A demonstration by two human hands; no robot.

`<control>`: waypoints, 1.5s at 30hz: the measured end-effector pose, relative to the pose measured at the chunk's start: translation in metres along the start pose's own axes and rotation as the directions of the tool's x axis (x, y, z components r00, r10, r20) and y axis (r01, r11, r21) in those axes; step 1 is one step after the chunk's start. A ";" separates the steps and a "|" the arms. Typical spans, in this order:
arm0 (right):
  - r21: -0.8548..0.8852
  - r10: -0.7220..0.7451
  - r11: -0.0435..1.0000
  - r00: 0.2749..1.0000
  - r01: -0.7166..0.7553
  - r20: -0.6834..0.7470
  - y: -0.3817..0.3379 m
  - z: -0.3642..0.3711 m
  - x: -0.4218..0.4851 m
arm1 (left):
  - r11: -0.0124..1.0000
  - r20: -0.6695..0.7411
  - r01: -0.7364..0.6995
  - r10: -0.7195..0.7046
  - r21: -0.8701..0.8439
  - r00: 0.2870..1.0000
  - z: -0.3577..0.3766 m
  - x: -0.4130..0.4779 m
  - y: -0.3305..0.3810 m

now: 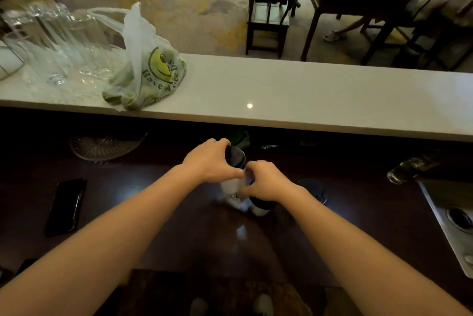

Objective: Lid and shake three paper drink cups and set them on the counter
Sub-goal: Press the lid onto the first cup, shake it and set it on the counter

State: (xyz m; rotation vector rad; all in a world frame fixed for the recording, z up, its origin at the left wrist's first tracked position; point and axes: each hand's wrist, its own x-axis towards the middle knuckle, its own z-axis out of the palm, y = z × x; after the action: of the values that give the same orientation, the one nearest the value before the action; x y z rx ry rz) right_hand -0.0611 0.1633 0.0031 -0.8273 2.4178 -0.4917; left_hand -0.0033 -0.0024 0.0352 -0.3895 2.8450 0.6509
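Observation:
A white paper cup (231, 194) with a black lid (236, 156) stands on the dark lower worktop (179, 226), blurred. My left hand (211, 161) grips the lid's rim from the left. My right hand (266, 182) holds the cup's right side. Just right of it stands a second cup (261, 208), dark at the top, partly hidden under my right hand. A third cup with a black lid (313, 189) stands further right. The raised white counter (307, 95) runs across behind them.
A plastic bag with a smiley print (146, 70) and several clear glasses (51, 41) sit on the counter's left. A black phone (66, 207) lies on the worktop's left, a wire basket (107, 145) behind it, a glass (407, 168) and a grey tray (450, 223) at right.

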 end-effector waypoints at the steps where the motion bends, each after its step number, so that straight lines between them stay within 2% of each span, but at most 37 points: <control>1: 0.057 0.000 0.998 1.000 0.000 -0.012 -0.004 -0.003 -0.001 | 1.000 -0.011 -0.013 0.013 0.004 1.000 -0.008 0.000 0.003; 5: 0.338 -0.001 0.941 0.996 0.030 -0.086 -0.020 -0.010 -0.007 | 1.000 -0.075 -0.022 0.023 0.010 0.997 -0.034 -0.004 0.017; 8: 0.565 -0.027 0.818 0.989 0.107 -0.149 -0.030 -0.019 -0.011 | 1.000 -0.127 -0.031 0.031 0.002 0.991 -0.046 -0.005 0.022; 11: 0.634 -0.082 0.753 0.981 0.178 -0.178 -0.039 -0.026 -0.013 | 0.995 -0.175 -0.099 0.100 0.014 0.979 -0.054 -0.010 0.019; 14: 0.632 -0.133 0.751 0.982 0.190 -0.138 -0.038 -0.029 -0.010 | 0.974 -0.138 -0.216 0.223 0.067 0.965 -0.055 -0.017 0.010; 16: 0.611 -0.187 0.766 0.978 0.201 -0.088 -0.035 -0.033 -0.010 | 0.964 -0.139 -0.264 0.266 0.032 0.954 -0.055 -0.020 0.002; 19: 0.564 -0.214 0.800 0.976 0.205 -0.050 -0.033 -0.033 -0.011 | 0.953 -0.185 -0.302 0.292 -0.024 0.938 -0.050 -0.024 -0.004; 22: 0.491 -0.192 0.846 0.978 0.209 -0.086 -0.034 -0.028 -0.010 | 0.954 -0.230 -0.291 0.267 -0.076 0.936 -0.045 -0.026 -0.003; 27: 0.381 -0.175 0.898 0.973 0.221 -0.152 -0.037 -0.026 -0.013 | 0.956 -0.284 -0.197 0.130 -0.219 0.950 -0.034 -0.026 -0.006; 29: 0.257 -0.177 0.940 0.964 0.226 -0.198 -0.040 -0.028 -0.013 | 0.942 -0.287 -0.114 0.020 -0.315 0.958 -0.028 -0.025 -0.004; 31: 0.040 -0.190 0.977 0.944 0.208 -0.271 -0.045 -0.029 -0.012 | 0.929 -0.244 0.007 -0.104 -0.369 0.964 -0.024 -0.021 -0.002; 32: -0.092 -0.210 0.977 0.924 0.191 -0.319 -0.046 -0.028 -0.012 | 0.942 -0.204 0.057 -0.130 -0.331 0.970 -0.021 -0.017 -0.001; 34: -0.332 -0.276 0.933 0.869 0.140 -0.411 -0.046 -0.021 -0.010 | 0.940 -0.120 0.168 -0.211 -0.296 0.970 -0.020 -0.011 0.003; 35: -0.404 -0.303 0.907 0.848 0.117 -0.435 -0.046 -0.017 -0.009 | 0.910 -0.070 0.239 -0.278 -0.339 0.958 -0.021 -0.009 0.005; 37: -0.426 -0.310 0.899 0.840 0.105 -0.446 -0.045 -0.010 -0.007 | 0.810 0.042 0.368 -0.393 -0.456 0.918 -0.026 -0.011 0.011; 39: -0.321 -0.273 0.935 0.886 0.152 -0.375 -0.041 -0.013 -0.005 | 0.815 0.084 0.385 -0.388 -0.434 0.918 -0.027 -0.013 0.012; 40: -0.201 -0.238 0.963 0.922 0.182 -0.307 -0.037 -0.017 -0.005 | 0.860 0.047 0.329 -0.338 -0.391 0.940 -0.026 -0.015 0.010; 42: 0.135 -0.197 0.968 0.973 0.212 -0.118 -0.031 -0.027 -0.006 | 0.965 -0.132 0.053 -0.089 -0.259 0.987 -0.020 -0.021 -0.001; 43: 0.290 -0.210 0.935 0.978 0.205 -0.013 -0.028 -0.031 -0.007 | 0.976 -0.204 -0.121 0.083 -0.179 0.976 -0.020 -0.026 -0.007; 45: 0.555 -0.259 0.826 0.941 0.100 0.217 -0.024 -0.036 -0.011 | 0.914 -0.247 -0.397 0.369 -0.078 0.896 -0.021 -0.033 -0.017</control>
State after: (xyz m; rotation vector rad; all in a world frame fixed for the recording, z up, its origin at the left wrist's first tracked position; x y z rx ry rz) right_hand -0.0638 0.1583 0.0471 -0.8072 1.8021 -0.9991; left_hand 0.0302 -0.0198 0.0548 0.0993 3.1408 0.9156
